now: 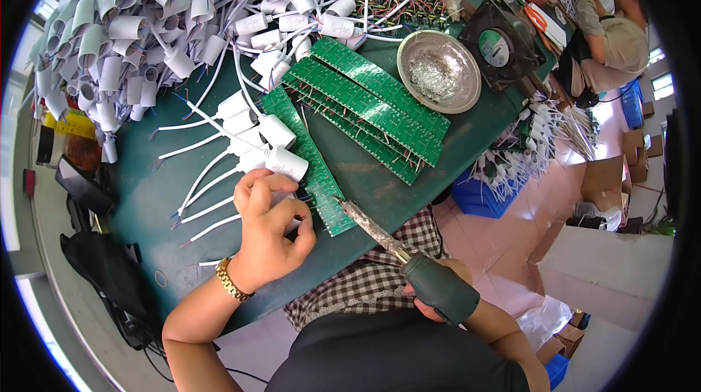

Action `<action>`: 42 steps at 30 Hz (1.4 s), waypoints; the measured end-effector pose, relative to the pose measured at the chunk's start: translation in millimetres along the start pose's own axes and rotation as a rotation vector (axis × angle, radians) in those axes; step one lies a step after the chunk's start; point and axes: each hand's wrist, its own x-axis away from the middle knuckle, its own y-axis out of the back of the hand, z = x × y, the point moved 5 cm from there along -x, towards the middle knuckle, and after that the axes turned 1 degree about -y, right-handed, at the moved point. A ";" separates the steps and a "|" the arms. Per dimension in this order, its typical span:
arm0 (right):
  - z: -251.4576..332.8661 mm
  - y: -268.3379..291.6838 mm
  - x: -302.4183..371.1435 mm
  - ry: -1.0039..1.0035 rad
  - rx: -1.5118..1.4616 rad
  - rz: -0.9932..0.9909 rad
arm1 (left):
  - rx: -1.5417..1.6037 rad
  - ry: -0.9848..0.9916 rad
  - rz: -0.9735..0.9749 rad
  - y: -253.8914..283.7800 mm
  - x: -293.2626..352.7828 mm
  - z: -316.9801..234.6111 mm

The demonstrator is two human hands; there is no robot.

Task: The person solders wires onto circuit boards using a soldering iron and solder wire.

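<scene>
My right hand grips the dark green handle of a soldering iron. Its crusted metal tip points at the lower part of a narrow green circuit board strip; I cannot tell whether they touch. Fingers curled in a pinch, my left hand is at the strip's left edge, and what it pinches is mostly hidden. A white plastic cylinder shows partly behind those fingers. Just above them lies a white cylindrical housing, in a row of similar housings along the strip, with white cables trailing left.
A large heap of white cabled housings covers the far left. Stacked green circuit boards lie right of the strip. Beyond them are a metal bowl with silvery solder and a black fan. Another person sits at far right.
</scene>
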 end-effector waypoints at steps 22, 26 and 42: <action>-1.5 8.4 -3.8 -0.026 -0.038 0.004 | -0.187 -0.142 -0.030 -2.7 5.2 -9.6; -4.8 3.3 -2.5 0.150 0.117 -0.014 | -0.134 -0.127 0.006 -3.6 1.5 -8.9; 2.6 2.4 -3.8 0.259 0.252 0.031 | -0.259 -0.114 0.054 -3.2 -6.1 -17.6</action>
